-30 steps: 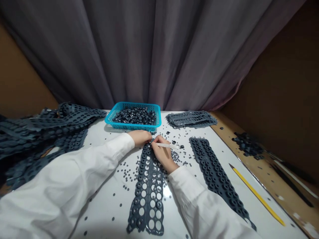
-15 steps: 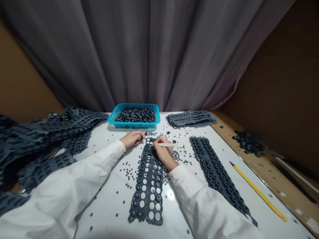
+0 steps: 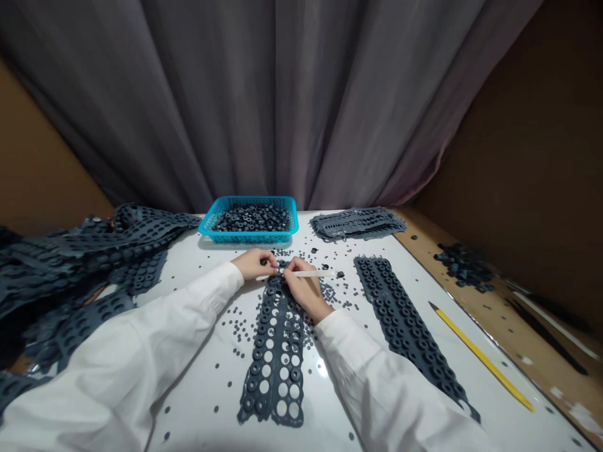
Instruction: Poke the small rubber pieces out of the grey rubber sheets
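A dark rubber sheet (image 3: 276, 351) with rows of round holes and some ring-shaped pieces lies lengthwise before me on the white table. My right hand (image 3: 306, 292) is closed around a thin white stick (image 3: 313, 274) held level above the sheet's far end. At the same end, my left hand (image 3: 254, 263) has its fingers curled together close to the right fingertips. Whatever the left fingers may pinch is too small to make out. Small dark discs (image 3: 242, 329) are scattered on both sides of the sheet.
A blue basket (image 3: 249, 237) of small dark rings stands at the back. Piled sheets (image 3: 108, 251) fill the left. On the right lie a sheet full of rings (image 3: 409, 326), stacked sheets (image 3: 358, 223), a yellow pencil-like stick (image 3: 480, 356) and a heap of dark pieces (image 3: 464, 267).
My left hand has come nearer to my right hand at the sheet's far end. The white stick stays in my right hand, which has shifted slightly left, as has the whole view.
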The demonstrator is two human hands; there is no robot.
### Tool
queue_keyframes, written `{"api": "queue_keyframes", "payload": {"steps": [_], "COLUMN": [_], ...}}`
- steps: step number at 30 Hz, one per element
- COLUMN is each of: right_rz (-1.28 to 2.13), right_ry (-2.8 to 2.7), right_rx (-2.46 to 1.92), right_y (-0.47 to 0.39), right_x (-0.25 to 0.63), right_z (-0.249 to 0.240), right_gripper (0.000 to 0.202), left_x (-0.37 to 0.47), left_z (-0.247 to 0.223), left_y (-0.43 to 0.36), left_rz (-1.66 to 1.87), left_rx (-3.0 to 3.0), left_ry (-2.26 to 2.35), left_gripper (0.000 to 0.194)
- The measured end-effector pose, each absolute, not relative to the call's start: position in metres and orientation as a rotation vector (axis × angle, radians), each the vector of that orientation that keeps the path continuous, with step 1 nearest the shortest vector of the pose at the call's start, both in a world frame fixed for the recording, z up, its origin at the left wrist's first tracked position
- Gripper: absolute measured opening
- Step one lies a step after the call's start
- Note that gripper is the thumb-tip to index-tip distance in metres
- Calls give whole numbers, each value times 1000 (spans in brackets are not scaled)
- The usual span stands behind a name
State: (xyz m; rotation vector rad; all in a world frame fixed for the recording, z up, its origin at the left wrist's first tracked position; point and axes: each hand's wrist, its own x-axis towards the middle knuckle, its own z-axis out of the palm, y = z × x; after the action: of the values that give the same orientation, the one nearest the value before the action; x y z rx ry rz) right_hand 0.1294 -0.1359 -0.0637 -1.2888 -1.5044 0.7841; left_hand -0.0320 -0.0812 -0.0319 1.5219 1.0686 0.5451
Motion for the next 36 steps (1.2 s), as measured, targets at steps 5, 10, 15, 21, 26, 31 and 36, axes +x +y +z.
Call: {"api": "queue_keyframes", "payload": {"steps": [5,10,15,21,26,31,36], "right_rz": [756,712,649,664,723,737,735], "right_ry": [-1522,-1563,-1606,-1582,-1568,-1459,-1446], "right_rx": [-1296,-1302,-1347,-1342,-1272,-1176,-1177], "right_y": [-135,-138,-140,-139,-142,-147,-149], "right_x": [129,128,127,126,130,132,132], "right_z": [-64,-61,-59,-59,-58,-57,-57], "right_gripper": [17,18,19,18,15,11,10], "left_x": [-30,-24,-28,-48,-56,-47,-37], "left_z": [-21,-17,-28,-44,-40,-31,-25], "left_y": [-78,-83,-86,-91,-108,-124,-133], "left_rz": [481,521,580,803,843,848,850], "left_rx": [1800,1874,1725,1350,1082,754,610], "left_ry": [970,953,1066,1135,1053,840,727], "left_gripper": [19,19,10,26,36,22,12]}}
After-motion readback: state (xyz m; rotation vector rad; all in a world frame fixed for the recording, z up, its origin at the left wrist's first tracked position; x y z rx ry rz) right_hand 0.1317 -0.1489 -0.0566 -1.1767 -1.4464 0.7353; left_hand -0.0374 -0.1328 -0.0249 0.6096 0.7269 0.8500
